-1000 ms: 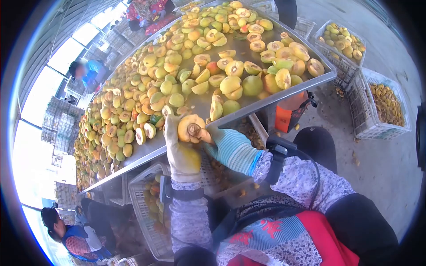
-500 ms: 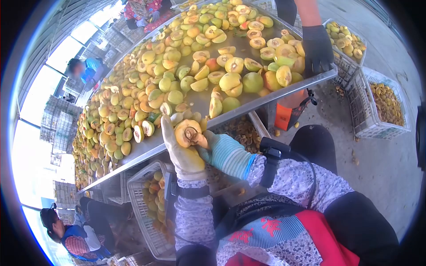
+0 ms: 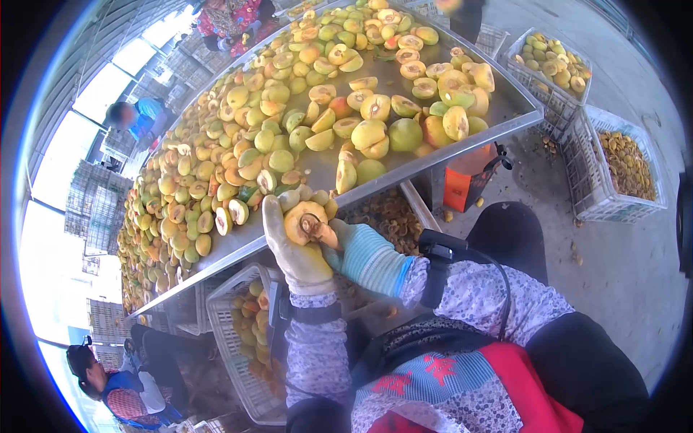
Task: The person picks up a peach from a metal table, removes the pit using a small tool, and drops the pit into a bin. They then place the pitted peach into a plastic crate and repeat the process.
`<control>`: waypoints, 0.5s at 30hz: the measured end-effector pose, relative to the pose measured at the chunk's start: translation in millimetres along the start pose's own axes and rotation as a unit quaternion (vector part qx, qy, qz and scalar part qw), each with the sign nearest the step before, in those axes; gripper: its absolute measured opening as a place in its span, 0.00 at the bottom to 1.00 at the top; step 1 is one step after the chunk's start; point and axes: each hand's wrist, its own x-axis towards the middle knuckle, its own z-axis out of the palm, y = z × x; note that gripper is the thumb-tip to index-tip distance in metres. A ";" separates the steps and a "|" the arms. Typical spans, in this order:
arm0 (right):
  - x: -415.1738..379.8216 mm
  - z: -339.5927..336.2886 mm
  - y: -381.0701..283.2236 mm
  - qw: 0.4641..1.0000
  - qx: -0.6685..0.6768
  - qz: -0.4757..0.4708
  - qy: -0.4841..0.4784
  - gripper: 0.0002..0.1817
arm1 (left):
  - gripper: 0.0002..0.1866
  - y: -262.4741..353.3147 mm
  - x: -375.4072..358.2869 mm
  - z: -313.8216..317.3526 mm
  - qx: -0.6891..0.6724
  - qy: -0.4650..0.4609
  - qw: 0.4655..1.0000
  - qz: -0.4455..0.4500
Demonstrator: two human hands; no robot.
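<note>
In a pale, yellow-stained glove, my left hand (image 3: 297,254) is wrapped round a halved yellow fruit (image 3: 299,218), its cut face and brown pit hollow turned up. My right hand (image 3: 367,252), in a light-blue striped glove, is closed at the fruit's right side, with an orange-brown piece or tool tip at the pit; which one I cannot tell. Both hands are just off the front edge of a metal table (image 3: 433,160) heaped with whole and halved fruit (image 3: 238,155).
Below the table are a crate of fruit (image 3: 245,325) and a tray of brown pieces (image 3: 390,220). Crates stand right (image 3: 577,130), (image 3: 613,195), near an orange container (image 3: 462,189). Co-workers sit at lower left (image 3: 133,393) and far left (image 3: 141,115); others stand beyond the table.
The co-worker's dark-gloved hand has left the table's right corner. The view has shifted slightly. My hands keep nearly the same hold on the fruit.
</note>
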 end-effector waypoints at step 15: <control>-9.5 2.5 -1.0 0.999 0.018 0.037 -0.002 0.21 | 0.23 -3.8 -0.6 -8.1 -0.004 -0.023 1.000 -0.020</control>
